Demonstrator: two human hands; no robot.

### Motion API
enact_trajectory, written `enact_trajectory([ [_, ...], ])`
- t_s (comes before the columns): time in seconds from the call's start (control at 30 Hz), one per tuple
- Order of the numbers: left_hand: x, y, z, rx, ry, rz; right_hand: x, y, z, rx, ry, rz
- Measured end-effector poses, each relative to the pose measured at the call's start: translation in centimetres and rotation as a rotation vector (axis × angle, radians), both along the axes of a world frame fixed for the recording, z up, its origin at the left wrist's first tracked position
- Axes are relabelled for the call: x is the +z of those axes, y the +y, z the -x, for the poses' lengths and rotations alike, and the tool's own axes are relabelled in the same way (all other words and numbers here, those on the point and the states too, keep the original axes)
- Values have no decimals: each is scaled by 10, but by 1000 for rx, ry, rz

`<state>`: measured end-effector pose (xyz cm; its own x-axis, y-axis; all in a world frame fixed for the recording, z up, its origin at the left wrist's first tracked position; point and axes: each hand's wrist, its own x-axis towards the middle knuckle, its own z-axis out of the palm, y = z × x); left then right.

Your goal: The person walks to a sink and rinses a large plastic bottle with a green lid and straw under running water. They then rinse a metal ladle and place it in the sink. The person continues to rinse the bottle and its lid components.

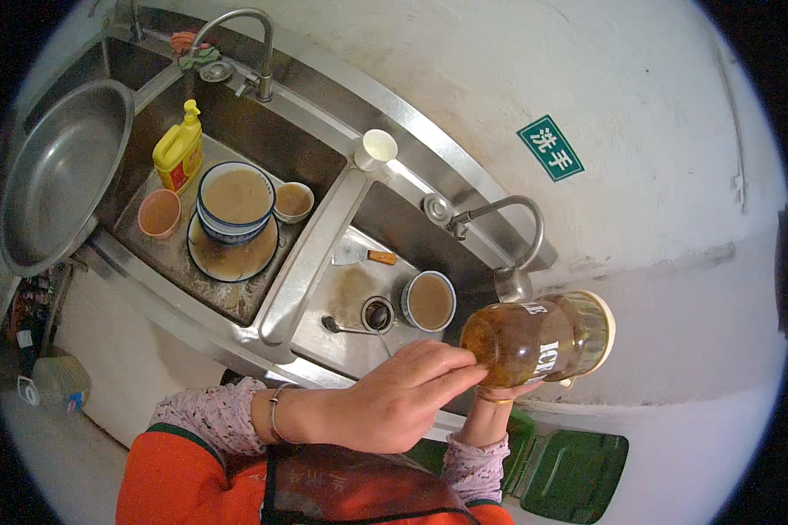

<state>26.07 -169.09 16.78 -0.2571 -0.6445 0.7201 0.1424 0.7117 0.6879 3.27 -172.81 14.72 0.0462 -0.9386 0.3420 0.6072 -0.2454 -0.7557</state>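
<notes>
An amber plastic jug with white printed letters is held sideways before me, its pale lid towards the right. My right hand holds it from below; most of its fingers are hidden behind the jug. My left hand reaches across to the rounded base, fingertips touching it. The thumb and palm are out of sight, so whether it grips anything is unclear. Beneath, in the right sink basin, stand a bowl of murky liquid and a small metal cup with a utensil handle over its rim.
A wooden-handled scraper and a ladle lie in the right basin. The left basin holds stacked bowls, a pink cup and a yellow detergent bottle. A faucet arches near the jug. A large metal basin leans left.
</notes>
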Motion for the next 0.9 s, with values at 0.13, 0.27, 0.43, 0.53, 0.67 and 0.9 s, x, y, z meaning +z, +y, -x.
enact_trajectory([
  [0.13,3,0,-1,-50,56,22,-6,4,30,11,-110,-24],
  [0.27,-5,3,0,-94,103,-13,4,-1,49,256,-347,-125],
  [0.43,-17,7,-13,-110,63,-114,11,0,43,313,-363,-76],
  [0.53,-24,10,-21,-96,18,-202,5,4,49,218,-343,-100],
  [0.67,-32,12,-26,-93,-28,-236,13,7,28,165,-135,-117],
  [0.9,-53,14,-36,-74,-92,-343,2,3,-8,-168,484,-328],
])
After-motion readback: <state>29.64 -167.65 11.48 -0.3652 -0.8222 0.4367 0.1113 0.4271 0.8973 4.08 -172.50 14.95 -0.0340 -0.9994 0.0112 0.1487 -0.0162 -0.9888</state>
